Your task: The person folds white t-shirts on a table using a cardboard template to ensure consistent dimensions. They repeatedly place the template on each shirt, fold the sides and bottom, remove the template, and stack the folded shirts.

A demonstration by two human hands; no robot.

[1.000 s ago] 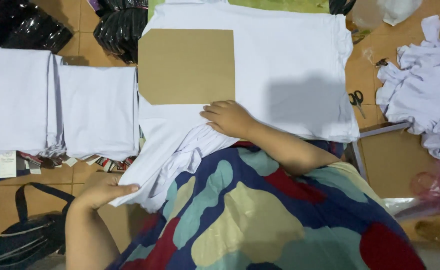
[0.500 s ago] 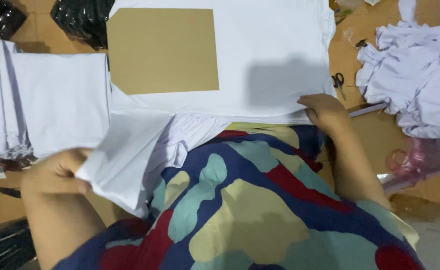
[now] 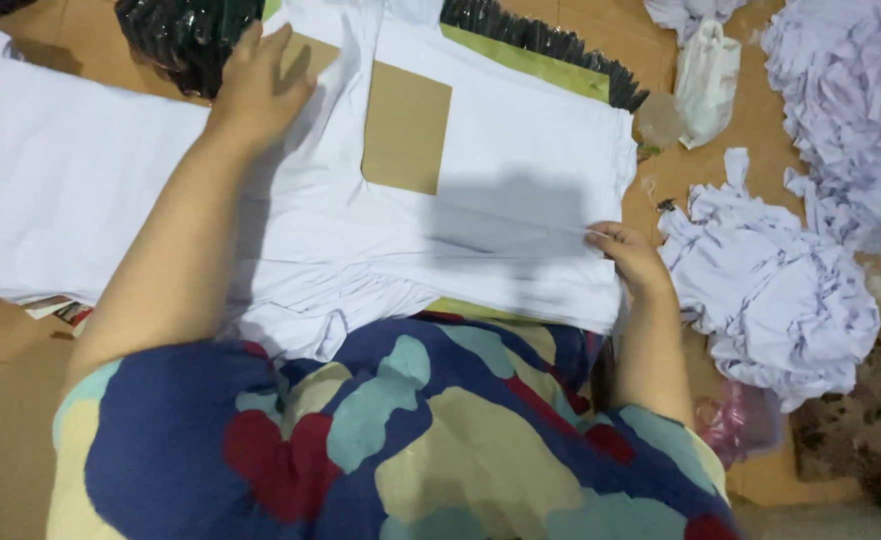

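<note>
A white T-shirt (image 3: 481, 225) is spread flat in the middle of the wooden floor (image 3: 701, 180), just in front of the person's knees. A brown rectangular cardboard sheet (image 3: 408, 128) lies on it, partly covered by a folded part of the white cloth. The left hand (image 3: 258, 85) is laid flat on the far left part of the shirt, with the fingers (image 3: 279, 50) spread wide and nothing gripped. The right hand (image 3: 633, 255) is at the near right edge of the shirt, and its fingers (image 3: 601, 238) are closed narrowly on the hem. A stack of folded white shirts (image 3: 71, 185) is seen at the left, touching the spread shirt. Black glossy plastic packages (image 3: 186, 35) lie at the far left. Heaps of crumpled white cloth (image 3: 771, 290) lie at the right, near the right hand. A small clear plastic bag (image 3: 709, 80) is at the far right.
</note>
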